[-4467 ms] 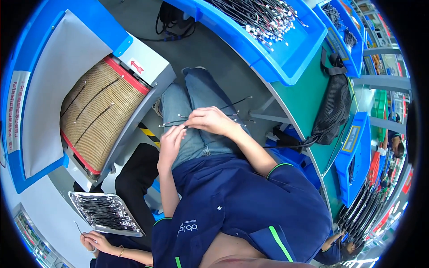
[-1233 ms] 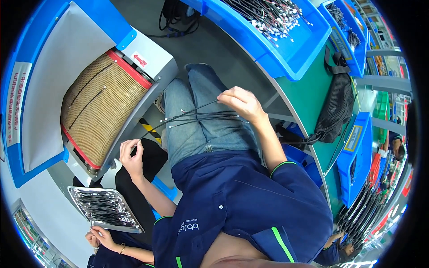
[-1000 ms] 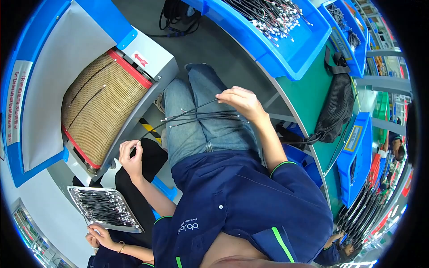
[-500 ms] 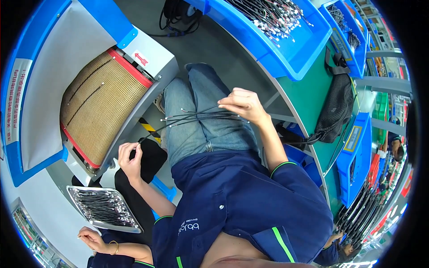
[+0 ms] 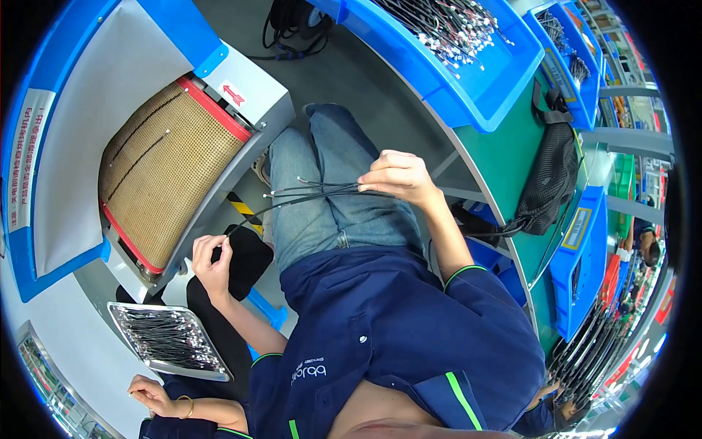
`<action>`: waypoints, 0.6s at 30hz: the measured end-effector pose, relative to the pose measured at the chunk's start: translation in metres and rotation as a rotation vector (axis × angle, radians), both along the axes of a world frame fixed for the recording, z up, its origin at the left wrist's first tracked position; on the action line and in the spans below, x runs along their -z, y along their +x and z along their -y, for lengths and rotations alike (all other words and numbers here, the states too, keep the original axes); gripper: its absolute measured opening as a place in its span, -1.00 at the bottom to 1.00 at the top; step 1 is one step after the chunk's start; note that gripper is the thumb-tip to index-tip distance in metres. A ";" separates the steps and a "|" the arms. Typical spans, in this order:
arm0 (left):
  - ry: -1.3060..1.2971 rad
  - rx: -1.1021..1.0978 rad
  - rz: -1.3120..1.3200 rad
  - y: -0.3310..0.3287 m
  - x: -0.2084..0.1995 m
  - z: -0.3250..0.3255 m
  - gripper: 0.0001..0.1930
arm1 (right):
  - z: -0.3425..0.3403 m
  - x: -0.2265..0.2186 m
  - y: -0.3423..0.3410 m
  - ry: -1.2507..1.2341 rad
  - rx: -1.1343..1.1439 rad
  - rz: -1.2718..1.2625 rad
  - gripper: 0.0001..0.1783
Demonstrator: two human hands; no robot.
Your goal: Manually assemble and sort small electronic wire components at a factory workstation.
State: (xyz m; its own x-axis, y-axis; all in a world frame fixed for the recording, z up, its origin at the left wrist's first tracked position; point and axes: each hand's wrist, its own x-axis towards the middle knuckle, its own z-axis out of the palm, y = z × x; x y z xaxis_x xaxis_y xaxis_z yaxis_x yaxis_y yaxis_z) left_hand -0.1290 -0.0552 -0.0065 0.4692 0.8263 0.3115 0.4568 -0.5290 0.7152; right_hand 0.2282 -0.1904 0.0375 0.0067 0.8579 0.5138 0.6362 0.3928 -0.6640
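Observation:
Over my lap, my right hand (image 5: 398, 178) pinches a small bundle of thin black cables (image 5: 322, 191) with pale connectors at their tips. Several of these tips fan out to the left of the fingers. One longer black cable (image 5: 252, 216) runs down and left from the bundle to my left hand (image 5: 212, 262), whose thumb and fingers are closed on its end. What lies inside the right palm is hidden. To the left, two more thin black cables (image 5: 143, 154) lie apart on the tan mesh belt (image 5: 175, 157) of a conveyor machine.
A metal tray (image 5: 117, 322) full of black cables sits at lower left, near a co-worker's hand (image 5: 152, 395). Blue bins (image 5: 504, 95) with cables stand on the green table (image 5: 482, 157) at right. A black mesh bag (image 5: 548, 175) lies there too.
My right hand has closed further round the bundle, and the cable ends that stuck out below it no longer show. Both belt cables have shifted slightly upward. My left hand has barely moved.

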 end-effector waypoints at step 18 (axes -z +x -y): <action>0.014 -0.023 0.018 -0.017 0.005 -0.004 -0.84 | -0.003 0.002 -0.008 -0.116 -0.050 0.156 -0.85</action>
State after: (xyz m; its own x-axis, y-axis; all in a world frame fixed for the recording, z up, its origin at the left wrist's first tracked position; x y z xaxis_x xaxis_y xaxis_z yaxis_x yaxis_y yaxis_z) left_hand -0.1458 -0.0509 -0.0115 0.4444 0.8323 0.3313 0.4563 -0.5286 0.7158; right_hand 0.2202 -0.1875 0.0355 -0.1099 0.9086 0.4029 0.7166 0.3533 -0.6014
